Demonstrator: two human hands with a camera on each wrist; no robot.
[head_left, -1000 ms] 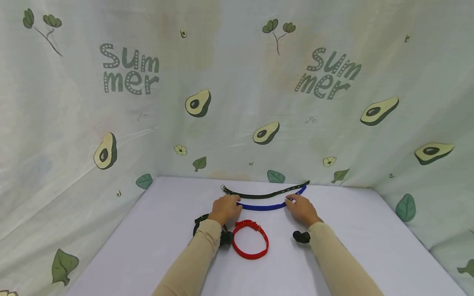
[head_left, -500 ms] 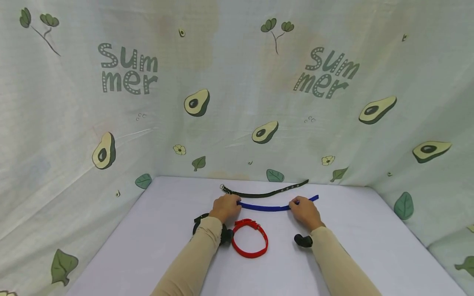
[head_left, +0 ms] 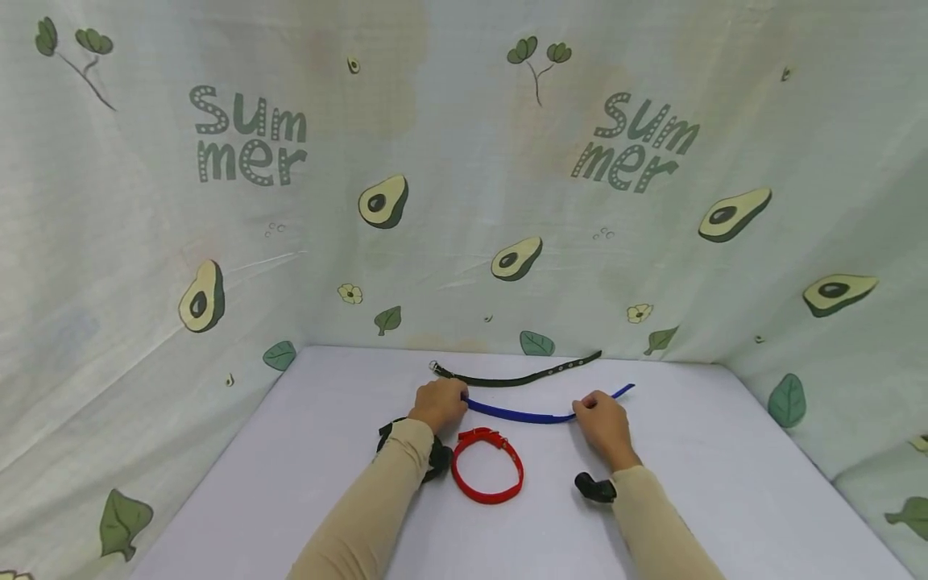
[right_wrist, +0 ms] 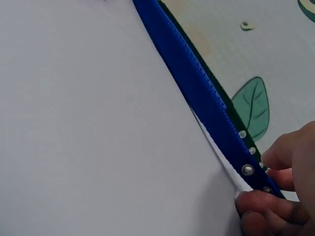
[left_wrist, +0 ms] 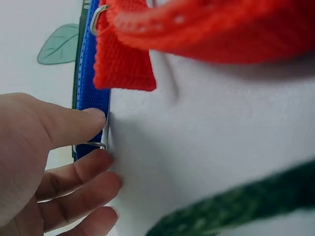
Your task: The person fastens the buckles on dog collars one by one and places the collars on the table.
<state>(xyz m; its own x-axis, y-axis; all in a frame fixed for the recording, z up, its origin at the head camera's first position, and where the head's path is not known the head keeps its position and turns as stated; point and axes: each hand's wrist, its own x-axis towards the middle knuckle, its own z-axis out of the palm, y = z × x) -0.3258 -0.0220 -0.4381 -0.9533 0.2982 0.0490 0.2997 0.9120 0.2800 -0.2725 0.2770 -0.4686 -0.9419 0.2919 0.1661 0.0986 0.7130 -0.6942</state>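
A blue collar (head_left: 518, 416) is stretched between both hands in the head view, bowing slightly toward the near side. At its left end, my left hand (head_left: 440, 404) pinches the strap; the left wrist view has the thumb on the blue webbing beside a metal buckle part (left_wrist: 102, 145). Toward the other end, my right hand (head_left: 603, 419) pinches the strap among its metal eyelets (right_wrist: 247, 169), with the blue tip sticking out beyond the fingers. A red collar (head_left: 493, 499), buckled into a ring, lies nearer on the table.
Behind the blue collar, a dark green-black collar (head_left: 500, 383) lies stretched out near the table's back edge. Another dark collar (head_left: 384, 436) is partly hidden under the left forearm. A printed cloth (head_left: 435, 121) hangs behind the white table (head_left: 544, 532).
My right hand has moved slightly right and nearer, taking the blue collar's eyelet end away from the dark collar. The blue strap is now straighter. My left hand stays nearly in place.
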